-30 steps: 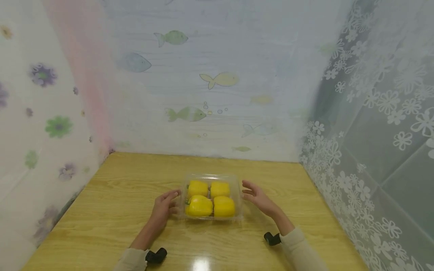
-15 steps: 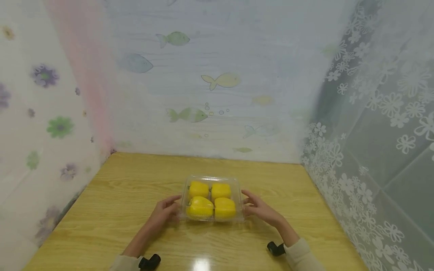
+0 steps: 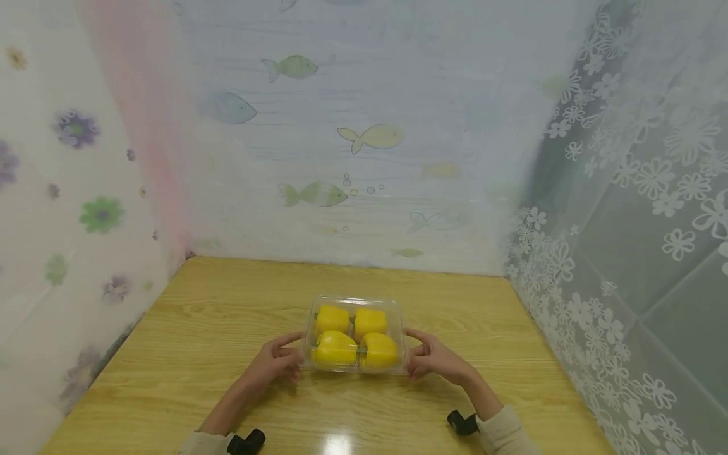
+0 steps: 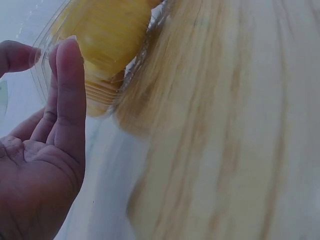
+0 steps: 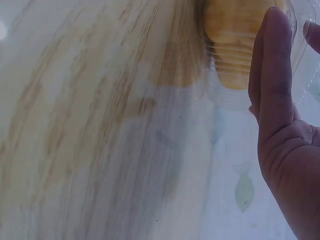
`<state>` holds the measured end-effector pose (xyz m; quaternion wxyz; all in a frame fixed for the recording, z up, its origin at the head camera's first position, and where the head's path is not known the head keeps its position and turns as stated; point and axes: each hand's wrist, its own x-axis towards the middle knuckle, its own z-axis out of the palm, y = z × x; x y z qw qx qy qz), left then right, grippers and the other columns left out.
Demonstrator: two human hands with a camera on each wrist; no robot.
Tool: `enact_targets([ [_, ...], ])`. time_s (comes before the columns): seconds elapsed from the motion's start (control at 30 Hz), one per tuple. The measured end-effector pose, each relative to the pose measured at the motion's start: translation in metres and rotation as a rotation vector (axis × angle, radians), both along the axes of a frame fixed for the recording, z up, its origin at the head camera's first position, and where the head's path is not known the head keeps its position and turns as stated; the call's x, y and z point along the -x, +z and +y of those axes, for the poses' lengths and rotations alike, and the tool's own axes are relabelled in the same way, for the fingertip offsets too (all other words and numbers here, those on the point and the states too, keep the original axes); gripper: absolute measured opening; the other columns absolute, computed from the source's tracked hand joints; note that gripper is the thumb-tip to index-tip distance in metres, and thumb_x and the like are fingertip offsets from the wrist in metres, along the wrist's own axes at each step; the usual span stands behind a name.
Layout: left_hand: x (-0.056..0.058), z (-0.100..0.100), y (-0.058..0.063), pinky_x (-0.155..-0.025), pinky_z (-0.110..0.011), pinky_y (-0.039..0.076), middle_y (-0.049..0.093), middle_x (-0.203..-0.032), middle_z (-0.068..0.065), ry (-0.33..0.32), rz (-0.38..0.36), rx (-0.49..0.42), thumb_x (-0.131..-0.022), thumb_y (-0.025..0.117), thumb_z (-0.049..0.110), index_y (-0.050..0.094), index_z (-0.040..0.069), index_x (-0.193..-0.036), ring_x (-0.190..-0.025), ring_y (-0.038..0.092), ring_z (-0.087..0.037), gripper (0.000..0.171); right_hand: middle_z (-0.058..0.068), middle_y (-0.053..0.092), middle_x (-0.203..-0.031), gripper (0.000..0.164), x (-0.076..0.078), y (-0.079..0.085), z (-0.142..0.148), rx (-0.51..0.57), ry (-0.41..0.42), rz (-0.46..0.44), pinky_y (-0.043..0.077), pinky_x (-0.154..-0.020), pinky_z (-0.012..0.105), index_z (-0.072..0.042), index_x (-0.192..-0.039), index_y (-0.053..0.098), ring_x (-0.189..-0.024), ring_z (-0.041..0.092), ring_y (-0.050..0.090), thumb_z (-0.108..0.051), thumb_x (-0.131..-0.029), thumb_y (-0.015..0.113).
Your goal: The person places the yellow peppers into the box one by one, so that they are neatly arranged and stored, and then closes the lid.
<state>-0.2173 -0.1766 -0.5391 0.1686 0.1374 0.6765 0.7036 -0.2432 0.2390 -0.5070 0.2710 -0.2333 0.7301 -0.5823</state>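
A clear plastic clamshell container [image 3: 355, 299] holds several yellow bell peppers [image 3: 335, 347] in the middle of the wooden table. At its left edge my left hand [image 3: 268, 368] pinches the rim, thumb on one side and fingers on the other. My right hand [image 3: 440, 361] grips the opposite edge in the same way. The left wrist view shows the container's ridged corner [image 4: 102, 96] just beyond the fingertips, with a pepper [image 4: 115, 35] behind the plastic. Yellow also shows through the ridged wall [image 5: 231, 62] in the right wrist view.
The wooden table [image 3: 227, 297] ends at a back wall [image 3: 364, 208] covered with fish-printed sheeting. Flower-patterned sheets line the left side [image 3: 62, 253] and the right side [image 3: 614, 265]. A black bracket [image 3: 246, 441] sits at the left wrist, another bracket [image 3: 462, 423] at the right.
My right hand has come in to the container's right edge, and both hands now hold its rim. The front right pepper has shifted slightly right and its stem now shows.
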Motion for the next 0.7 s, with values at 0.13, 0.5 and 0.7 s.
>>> enact_targets([
  [0.13, 0.0001, -0.0016, 0.0017, -0.070, -0.034, 0.061, 0.072, -0.093, -0.009, -0.036, 0.003, -0.001, -0.101, 0.064, 0.012, 0.024, -0.007, -0.157, -0.074, 0.067, -0.013, 0.072, 0.009, 0.072, -0.091, 0.080, -0.0009, 0.0010, 0.0004, -0.008, -0.002, 0.001, 0.061, -0.079, 0.048, 0.003, -0.161, 0.008, -0.085, 0.027, 0.071, -0.009, -0.101, 0.059],
  [0.5, -0.0003, -0.0044, 0.0065, -0.071, -0.033, 0.061, 0.070, -0.089, -0.007, -0.110, 0.036, -0.016, -0.101, 0.061, 0.008, 0.016, -0.009, -0.158, -0.075, 0.068, -0.014, 0.075, 0.035, 0.070, -0.100, 0.086, -0.0051, -0.0003, -0.0029, 0.013, 0.000, 0.025, 0.061, -0.078, 0.048, 0.004, -0.161, 0.003, -0.088, 0.038, 0.073, -0.005, -0.099, 0.062],
  [0.7, -0.0009, -0.0052, 0.0075, -0.073, -0.032, 0.060, 0.068, -0.092, -0.003, -0.143, 0.011, -0.017, -0.103, 0.060, 0.008, 0.012, -0.005, -0.160, -0.078, 0.067, -0.012, 0.076, 0.025, 0.074, -0.098, 0.086, -0.0043, -0.0026, -0.0009, 0.038, 0.007, -0.001, 0.061, -0.079, 0.046, 0.003, -0.161, 0.003, -0.087, 0.030, 0.074, -0.003, -0.099, 0.062],
])
